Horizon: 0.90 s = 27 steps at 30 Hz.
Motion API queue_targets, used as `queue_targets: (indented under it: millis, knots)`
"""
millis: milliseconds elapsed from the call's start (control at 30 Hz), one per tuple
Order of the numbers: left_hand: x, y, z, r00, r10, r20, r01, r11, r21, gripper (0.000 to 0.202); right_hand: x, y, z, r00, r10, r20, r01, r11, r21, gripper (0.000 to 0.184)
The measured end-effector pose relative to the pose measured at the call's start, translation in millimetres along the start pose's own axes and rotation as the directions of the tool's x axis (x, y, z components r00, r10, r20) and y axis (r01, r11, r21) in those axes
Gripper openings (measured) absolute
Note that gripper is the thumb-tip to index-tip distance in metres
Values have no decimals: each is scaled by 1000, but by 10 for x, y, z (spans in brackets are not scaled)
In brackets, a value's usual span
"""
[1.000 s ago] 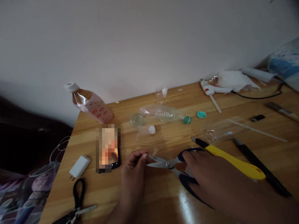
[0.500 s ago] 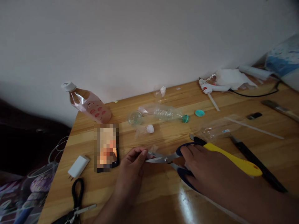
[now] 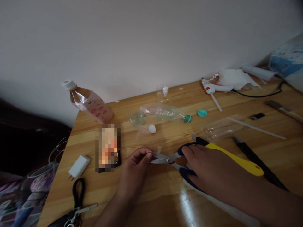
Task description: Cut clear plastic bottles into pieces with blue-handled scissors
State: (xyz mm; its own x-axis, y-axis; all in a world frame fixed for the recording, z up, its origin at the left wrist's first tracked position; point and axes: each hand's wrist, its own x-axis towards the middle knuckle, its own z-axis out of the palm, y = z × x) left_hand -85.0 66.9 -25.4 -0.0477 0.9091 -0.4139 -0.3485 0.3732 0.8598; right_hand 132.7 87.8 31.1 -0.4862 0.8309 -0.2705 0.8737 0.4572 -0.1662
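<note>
My left hand (image 3: 133, 170) is closed, thumb and forefinger pinching a small piece of clear plastic (image 3: 159, 150) right by the blade tips. The piece is thin and see-through, so its outline is hard to make out. In my right hand (image 3: 205, 165) is a pair of scissors (image 3: 168, 160) with dark blue handles, its blades slightly apart and pointing left at the pinched fingers. Beyond the hands lie a cut bottle neck with a white cap (image 3: 151, 129) and a clear greenish plastic bottle (image 3: 165, 113) on its side.
A pink-labelled bottle (image 3: 100, 110) stands by the wall, with a phone (image 3: 116, 164), white charger (image 3: 80, 166) and keys (image 3: 87, 209) at left. Rightward are a yellow-handled cutter (image 3: 236, 160), black cutter (image 3: 255, 160), teal cap (image 3: 202, 113), glue gun (image 3: 217, 88) and brush (image 3: 281, 108).
My left fingertips have shifted slightly right along the scissor blades, and the blade gap looks a little narrower. My right hand stays nearly in place, still holding the scissors.
</note>
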Motion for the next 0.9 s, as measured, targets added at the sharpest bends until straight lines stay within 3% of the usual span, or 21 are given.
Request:
queue_targets:
  millis: [267, 567, 767, 900]
  knots:
    - [3, -56, -37, 999, 34, 14, -34, 998, 58, 14, 47, -43, -22, 999, 30, 40, -30, 1000, 4, 12]
    - [-11, -62, -57, 998, 50, 29, -53, 994, 93, 11, 49, -18, 49, 1000, 7, -12, -7, 1000, 7, 11]
    - [-45, 27, -11, 987, 65, 148, -96, 971, 217, 8, 29, 56, 29, 999, -41, -14, 41, 998, -57, 18]
    - [-53, 73, 19, 987, 66, 144, -104, 955, 278, 8, 37, 58, 55, 998, -54, -12, 53, 993, -110, 18]
